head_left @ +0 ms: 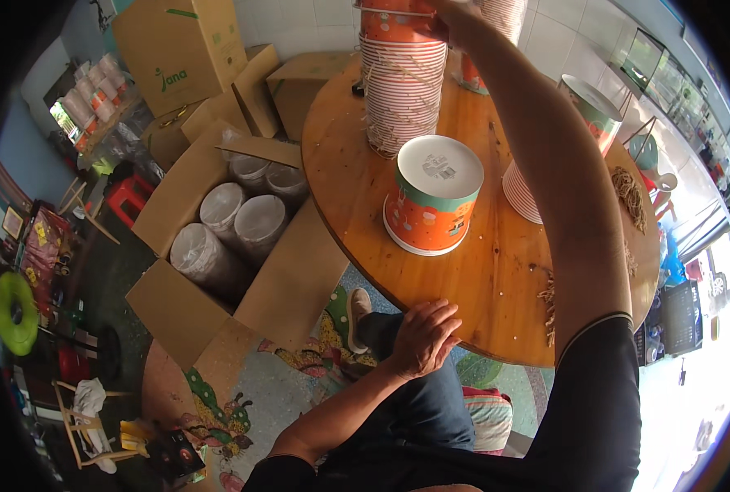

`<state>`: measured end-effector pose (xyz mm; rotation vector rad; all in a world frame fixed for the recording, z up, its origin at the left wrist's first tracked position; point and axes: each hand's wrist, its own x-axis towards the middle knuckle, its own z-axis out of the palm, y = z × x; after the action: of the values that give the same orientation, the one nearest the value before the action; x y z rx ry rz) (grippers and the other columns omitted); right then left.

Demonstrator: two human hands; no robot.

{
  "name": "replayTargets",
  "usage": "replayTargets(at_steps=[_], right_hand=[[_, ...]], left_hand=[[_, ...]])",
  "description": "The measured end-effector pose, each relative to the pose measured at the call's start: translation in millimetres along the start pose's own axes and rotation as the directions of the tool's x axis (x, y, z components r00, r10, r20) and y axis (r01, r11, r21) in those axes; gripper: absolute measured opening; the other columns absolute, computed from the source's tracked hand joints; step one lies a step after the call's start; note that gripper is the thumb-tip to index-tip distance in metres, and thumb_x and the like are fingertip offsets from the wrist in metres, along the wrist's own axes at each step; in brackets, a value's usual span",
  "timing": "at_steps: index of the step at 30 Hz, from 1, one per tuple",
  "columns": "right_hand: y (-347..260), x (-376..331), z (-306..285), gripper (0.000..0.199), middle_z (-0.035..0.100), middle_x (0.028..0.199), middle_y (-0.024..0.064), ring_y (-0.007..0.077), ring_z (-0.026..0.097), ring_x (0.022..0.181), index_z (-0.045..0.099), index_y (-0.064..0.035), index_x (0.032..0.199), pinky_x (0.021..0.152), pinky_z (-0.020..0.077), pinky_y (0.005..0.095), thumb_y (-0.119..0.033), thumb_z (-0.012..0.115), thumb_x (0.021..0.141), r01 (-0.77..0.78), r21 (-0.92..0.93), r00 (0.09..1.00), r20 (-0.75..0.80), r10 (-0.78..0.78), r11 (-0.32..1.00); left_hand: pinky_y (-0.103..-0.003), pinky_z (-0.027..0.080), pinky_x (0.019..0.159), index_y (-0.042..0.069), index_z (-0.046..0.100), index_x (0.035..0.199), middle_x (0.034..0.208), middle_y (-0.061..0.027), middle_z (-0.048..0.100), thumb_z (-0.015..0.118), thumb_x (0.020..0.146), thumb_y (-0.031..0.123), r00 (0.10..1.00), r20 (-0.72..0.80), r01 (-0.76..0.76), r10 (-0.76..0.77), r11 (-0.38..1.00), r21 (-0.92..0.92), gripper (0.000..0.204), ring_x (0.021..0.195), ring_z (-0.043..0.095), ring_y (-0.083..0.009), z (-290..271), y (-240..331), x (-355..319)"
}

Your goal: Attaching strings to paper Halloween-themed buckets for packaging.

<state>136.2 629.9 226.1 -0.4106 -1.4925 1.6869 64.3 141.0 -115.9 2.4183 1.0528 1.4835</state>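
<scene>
My right arm reaches across the round wooden table, and my right hand [455, 26] is at the upper edge of the picture. Its fingers close against the side of the orange paper bucket [391, 25] on top of a tall nested stack [403, 94]; the upper part of that grip is cut off. My left hand [427, 338] rests by the table's near edge, above my knee. Its fingers are loosely bent, with nothing visible in them. Closest to it on the table, an orange and green paper bucket [431, 215] stands upside down, its white base facing up.
The wooden table [496, 287] also bears another bucket stack [522, 193], partly behind my arm, and bundles of brown twine [629, 197]. On the floor at left, an open cardboard box [287, 283] holds several wrapped stacks [260, 220]. A closed carton [180, 53] stands behind it.
</scene>
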Motion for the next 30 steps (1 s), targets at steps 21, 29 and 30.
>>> replayTargets(at_steps=[21, 29, 30], right_hand=[[99, -296, 153, 0.016, 0.073, 0.099, 0.0096, 0.0321, 0.072, 0.089, 0.076, -0.0083, 0.098, 0.080, 0.0579, 0.0394, -0.019, 0.081, 0.087, 0.424, -0.905, 0.871, 0.415, -0.265, -0.023], [97, -332, 130, 0.015, 0.074, 0.091, 0.0095, 0.0202, 0.072, 0.075, 0.075, -0.0035, 0.098, 0.072, 0.0561, 0.0339, -0.017, 0.077, 0.091, 0.170, -0.935, 0.885, 0.007, -0.466, 0.310], [99, -342, 130, 0.017, 0.075, 0.091, 0.0101, 0.0174, 0.072, 0.077, 0.075, -0.0010, 0.099, 0.074, 0.0563, 0.0325, -0.017, 0.076, 0.093, 0.120, -0.872, 0.905, -0.100, -0.413, 0.475]], left_hand=[[-0.051, 0.040, 0.111, 0.006, 0.063, 0.119, 0.129, -0.0143, 0.063, 0.074, 0.089, 0.017, 0.997, -0.034, 0.078, -0.076, 0.995, 0.065, 0.033, 0.126, 0.058, -0.0355, -23, 1, -11], [-0.039, 0.046, 0.110, -0.004, 0.048, 0.142, 0.141, -0.0167, 0.056, 0.070, 0.101, 0.019, 0.622, -0.311, 0.415, -0.719, 0.639, -0.648, 0.052, 0.129, 0.056, -0.0244, -51, -17, 32], [-0.037, 0.046, 0.109, -0.005, 0.051, 0.138, 0.136, -0.0165, 0.060, 0.070, 0.101, 0.022, 0.657, -0.230, 0.382, -0.718, 0.580, -0.719, 0.050, 0.125, 0.059, -0.0227, -62, -22, 43]])
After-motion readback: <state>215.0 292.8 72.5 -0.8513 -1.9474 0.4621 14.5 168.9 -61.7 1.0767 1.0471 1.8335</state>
